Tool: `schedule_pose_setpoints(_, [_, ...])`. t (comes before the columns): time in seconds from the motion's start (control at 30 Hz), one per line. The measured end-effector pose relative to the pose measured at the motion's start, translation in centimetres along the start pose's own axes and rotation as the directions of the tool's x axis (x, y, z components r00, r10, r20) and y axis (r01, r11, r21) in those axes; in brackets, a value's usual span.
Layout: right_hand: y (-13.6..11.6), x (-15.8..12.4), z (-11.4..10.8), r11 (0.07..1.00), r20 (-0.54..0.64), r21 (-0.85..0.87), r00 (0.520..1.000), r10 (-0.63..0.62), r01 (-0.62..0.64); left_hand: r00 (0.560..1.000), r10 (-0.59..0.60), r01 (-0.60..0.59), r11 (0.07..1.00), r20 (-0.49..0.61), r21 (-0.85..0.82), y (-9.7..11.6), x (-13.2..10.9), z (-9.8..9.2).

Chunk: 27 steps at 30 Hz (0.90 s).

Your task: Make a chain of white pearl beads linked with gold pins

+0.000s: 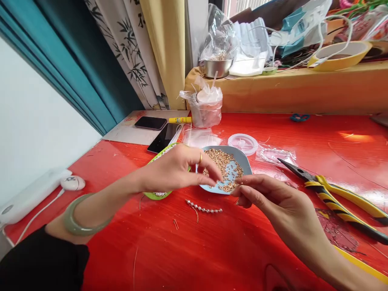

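Note:
My left hand (178, 167), with a gold ring and a green bangle, reaches over the blue plate (245, 165) of small gold beads (220, 157). Its thumb and fingertips come close together in a pinch; what lies between them is too small to name. At the plate's right front edge, my right hand (273, 202) pinches thumb against forefinger, and the thing there cannot be made out. A strand of silvery pearl-like beads (206, 209) with a thin gold chain (196, 214) lies on the table. Behind my left hand, a green dish (159, 197) of pale beads is partly hidden.
Yellow-and-black pliers (327, 186) lie at right. Behind the plate are a round clear lid (242, 143), a bag of beads (275, 155) and a bagged cup (207, 107). Phones (150, 123) and a glue stick (180, 120) rest back left. A mouse (72, 183) sits far left.

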State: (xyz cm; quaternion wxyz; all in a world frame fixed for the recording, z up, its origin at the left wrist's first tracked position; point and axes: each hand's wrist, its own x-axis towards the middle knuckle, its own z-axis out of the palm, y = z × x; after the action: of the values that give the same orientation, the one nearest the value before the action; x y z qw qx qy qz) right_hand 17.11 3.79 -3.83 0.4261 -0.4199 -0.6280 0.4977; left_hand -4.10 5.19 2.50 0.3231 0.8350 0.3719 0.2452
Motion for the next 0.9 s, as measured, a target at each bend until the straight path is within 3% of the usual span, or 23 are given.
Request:
schedule_pose_setpoints(0.07, [-0.1,-0.1,0.1,1.000,-0.003,0.025,1.000,-0.008,0.008,0.991,-0.012,0.007,0.999,0.134,0.038,0.1,-1.8,-0.1])
schedule_pose_setpoints(0.13, [-0.3,-0.1,0.2,0.999,-0.015,0.031,1.000,-0.016,0.016,0.985,0.021,-0.035,0.996,0.172,0.079,0.0,-4.1,0.2])
schedule_pose_setpoints(0.2, [-0.4,0.0,0.1,1.000,-0.041,0.019,0.999,-0.011,0.011,0.990,0.042,-0.060,0.990,0.136,0.128,-0.5,-6.6,0.8])
schedule_pose_setpoints(0.33, [-0.5,-0.1,-0.1,0.999,-0.067,-0.049,0.998,0.003,-0.006,0.997,0.056,-0.074,0.923,0.059,0.377,-1.8,-10.9,2.5])
schedule_pose_setpoints(0.43, [-0.7,-0.1,-0.2,0.994,-0.083,-0.105,0.996,-0.018,0.009,0.999,0.027,-0.033,0.933,0.020,0.358,-2.0,-12.6,3.6])
schedule_pose_setpoints(0.57, [-0.9,-0.1,-0.1,0.986,-0.084,-0.169,0.996,-0.022,0.008,0.993,-0.081,0.058,0.966,0.084,0.252,-0.7,-13.0,4.7])
schedule_pose_setpoints(0.7, [-1.0,0.0,-0.1,0.982,-0.084,-0.187,0.996,-0.027,0.011,0.976,-0.181,0.140,0.946,0.118,0.293,0.0,-12.2,5.9])
schedule_pose_setpoints(0.83, [-1.0,0.1,-0.2,0.986,-0.095,-0.164,0.995,-0.036,0.020,0.988,-0.154,0.146,0.875,-0.022,0.461,-1.4,-10.2,6.5])
schedule_pose_setpoints(0.9, [-1.1,0.2,-0.3,0.989,-0.103,-0.148,0.994,-0.034,0.019,0.973,-0.176,0.228,0.826,-0.148,0.515,-2.5,-9.1,6.3])
